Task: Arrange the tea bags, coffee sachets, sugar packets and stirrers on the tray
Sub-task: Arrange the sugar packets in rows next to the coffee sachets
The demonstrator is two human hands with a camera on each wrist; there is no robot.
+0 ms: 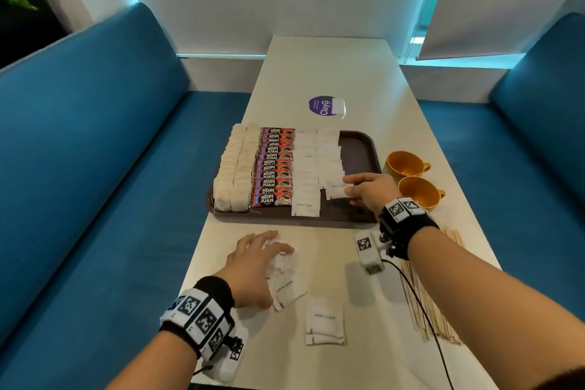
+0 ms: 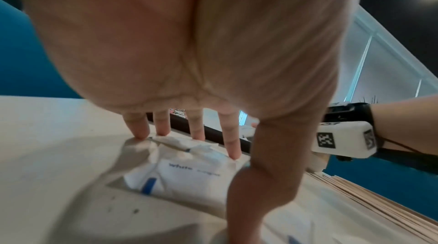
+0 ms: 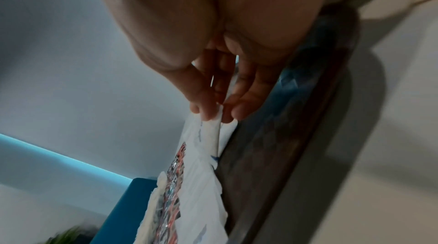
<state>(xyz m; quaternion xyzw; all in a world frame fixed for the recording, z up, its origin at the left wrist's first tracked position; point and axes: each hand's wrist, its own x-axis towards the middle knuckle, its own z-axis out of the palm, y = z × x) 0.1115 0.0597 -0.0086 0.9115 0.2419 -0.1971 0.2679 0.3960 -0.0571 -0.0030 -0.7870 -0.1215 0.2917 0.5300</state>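
Sugar packets (image 1: pixel 324 320) wait loose on the near bench (image 1: pixel 364 358), left hand (image 1: pixel 250 266) spreading straight fingers (image 2: pixel 233 147) over a pile to gather it; beyond, right hand (image 1: pixel 368 190) pinches one packet (image 1: pixel 337 191), extending the tray (image 1: pixel 361 152) row.

R hand (image 1: pixel 368 191) pinches sugar packet (image 1: pixel 336 190) over tray (image 1: pixel 361 152) | L hand (image 1: pixel 253 266) on loose packets (image 1: pixel 286 279) on table (image 1: pixel 332 73) | stirrers (image 1: pixel 424 294) by R forearm | 2 cups (image 1: pixel 411 177) beside tray

The left hand (image 1: pixel 253 266) hides part of the loose sugar packets (image 1: pixel 286 275).
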